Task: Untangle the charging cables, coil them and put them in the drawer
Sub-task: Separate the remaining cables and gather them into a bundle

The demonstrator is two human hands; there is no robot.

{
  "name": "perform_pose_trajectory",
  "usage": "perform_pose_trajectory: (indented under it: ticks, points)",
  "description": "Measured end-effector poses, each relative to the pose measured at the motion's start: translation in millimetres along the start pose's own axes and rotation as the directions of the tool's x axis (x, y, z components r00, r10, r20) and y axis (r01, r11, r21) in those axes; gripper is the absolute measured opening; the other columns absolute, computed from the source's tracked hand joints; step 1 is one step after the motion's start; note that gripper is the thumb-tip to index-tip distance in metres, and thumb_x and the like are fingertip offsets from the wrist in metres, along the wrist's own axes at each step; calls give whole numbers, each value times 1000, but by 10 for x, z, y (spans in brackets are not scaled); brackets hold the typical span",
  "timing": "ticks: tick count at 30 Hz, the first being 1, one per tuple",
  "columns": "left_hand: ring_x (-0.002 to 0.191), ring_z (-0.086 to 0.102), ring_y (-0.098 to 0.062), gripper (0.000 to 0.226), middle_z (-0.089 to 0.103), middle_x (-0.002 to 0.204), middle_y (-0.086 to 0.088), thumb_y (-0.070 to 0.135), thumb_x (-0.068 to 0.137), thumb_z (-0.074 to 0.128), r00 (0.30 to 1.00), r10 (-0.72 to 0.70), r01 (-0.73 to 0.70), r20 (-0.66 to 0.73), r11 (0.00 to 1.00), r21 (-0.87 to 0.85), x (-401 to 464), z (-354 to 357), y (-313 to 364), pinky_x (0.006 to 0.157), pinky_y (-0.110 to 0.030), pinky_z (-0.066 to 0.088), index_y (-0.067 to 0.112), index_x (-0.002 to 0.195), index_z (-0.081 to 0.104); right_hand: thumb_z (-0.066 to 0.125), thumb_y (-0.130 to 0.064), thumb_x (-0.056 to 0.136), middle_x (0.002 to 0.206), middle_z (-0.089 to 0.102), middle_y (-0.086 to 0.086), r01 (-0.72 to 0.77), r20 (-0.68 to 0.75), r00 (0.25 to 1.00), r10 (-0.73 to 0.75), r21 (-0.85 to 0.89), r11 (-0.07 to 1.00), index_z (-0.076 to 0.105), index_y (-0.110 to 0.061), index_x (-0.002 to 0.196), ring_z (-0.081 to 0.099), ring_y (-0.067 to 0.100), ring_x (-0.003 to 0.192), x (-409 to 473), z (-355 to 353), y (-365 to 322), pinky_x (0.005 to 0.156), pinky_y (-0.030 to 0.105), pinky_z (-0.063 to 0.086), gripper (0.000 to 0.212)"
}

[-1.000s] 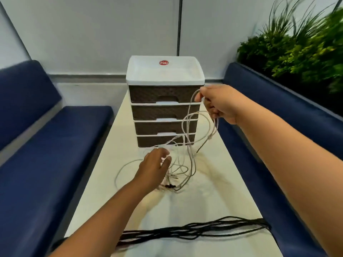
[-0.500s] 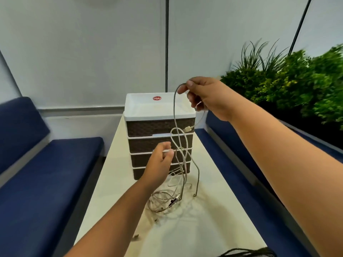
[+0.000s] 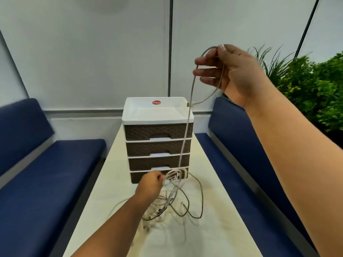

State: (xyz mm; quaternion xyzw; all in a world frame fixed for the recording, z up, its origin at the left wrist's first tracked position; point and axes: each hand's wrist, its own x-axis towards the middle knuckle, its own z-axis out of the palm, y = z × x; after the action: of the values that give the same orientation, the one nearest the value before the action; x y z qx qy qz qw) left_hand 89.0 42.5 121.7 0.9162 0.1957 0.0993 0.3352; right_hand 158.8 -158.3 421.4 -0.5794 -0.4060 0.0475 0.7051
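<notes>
Pale cable [image 3: 185,138] stretches taut from the tangle [image 3: 172,203] up to the right hand [image 3: 230,71], crossing the right front of the drawer unit [image 3: 157,134]. Right hand, raised well above the unit, pinches the cable between thumb and fingers; a short tail with a plug [image 3: 189,104] hangs off it near the unit's top right corner. Likely held high so this one cable draws clear of the knot.

Left hand [image 3: 151,184] is low, just in front of the bottom drawer [image 3: 146,178], fingers curled, gripping a bunch of white loops [image 3: 174,175] at the top of the tangle. Probably anchoring the rest so only the pulled strand slides out. The tangle lies on the table [image 3: 213,229] mid-width, close to the unit's front, some loops spilling toward the near edge.

All four drawers look closed. Nothing coiled yet, judging by the mess: still the untangling step.

Versus half a second back: right hand is higher, cable straighter and tighter, plug end now up by the unit's top. Left hand has dropped from the middle drawers to the bottom one. The black cable at the near edge is out of view.

Blue benches [image 3: 55,164] flank the table; plants [image 3: 315,86] at right.
</notes>
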Motion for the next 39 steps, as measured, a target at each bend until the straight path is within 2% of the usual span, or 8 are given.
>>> perform_pose_trajectory:
  ticks: [6,8,10,12,23,28,32,39]
  points:
    - [108,57,-24,24,60,117,-3,28,100,43,996,-72,84,-47,933,351,-35,44,-98,88,-37,48,20,115,61,30,-23,107,109,70,14,-51,37,998,53,-60,997,58,-12,96,69,34,99,-86,-51,70,83,38,54,32]
    - [111,56,-19,32,61,118,1,35,103,39,980,120,-113,-161,992,48,-70,-96,200,93,-36,46,23,120,61,30,-22,107,109,70,15,-84,66,994,87,-54,995,58,-11,96,69,35,99,-116,-25,139,80,38,54,32]
    - [113,57,-8,39,63,118,8,47,100,39,956,239,-290,-170,859,-422,-236,-236,616,95,-28,46,27,126,60,31,-22,107,109,70,16,-107,87,990,112,-61,992,59,-10,95,69,35,99,-145,-10,213,79,37,55,33]
    - [110,58,-3,42,63,118,13,54,96,44,936,350,-311,-37,774,-552,-403,-242,927,93,-23,49,31,129,56,31,-22,107,110,70,15,-106,97,989,109,-40,994,59,-10,96,69,35,99,-173,-8,248,79,36,55,32]
    - [72,58,-11,23,65,81,1,35,97,56,992,106,-95,73,985,-140,-175,-153,666,68,-28,47,18,95,71,32,-26,106,102,69,8,160,-120,983,-136,218,963,58,-14,95,68,23,79,-272,-586,246,68,30,52,31]
    - [77,57,-13,25,59,87,1,36,97,55,969,213,-207,-127,977,58,-6,-618,1008,70,-28,44,18,91,71,49,-36,100,64,47,-5,-240,-154,961,230,-47,970,63,-17,88,35,10,53,-531,-662,768,50,22,33,26]
    - [85,66,-13,19,71,87,3,33,96,58,962,150,-189,-230,969,-160,92,-1069,1298,83,-32,51,20,95,72,69,-31,88,64,47,0,-414,-13,904,428,-281,866,61,-6,89,39,13,58,-748,-378,1209,59,26,39,27]
    - [66,69,-5,15,71,83,8,30,96,58,857,252,-363,-449,914,-180,147,-1423,1435,82,-36,57,21,95,70,65,-19,93,72,59,7,-443,-17,896,444,-116,889,67,-7,101,46,10,56,-599,66,1355,54,24,40,15]
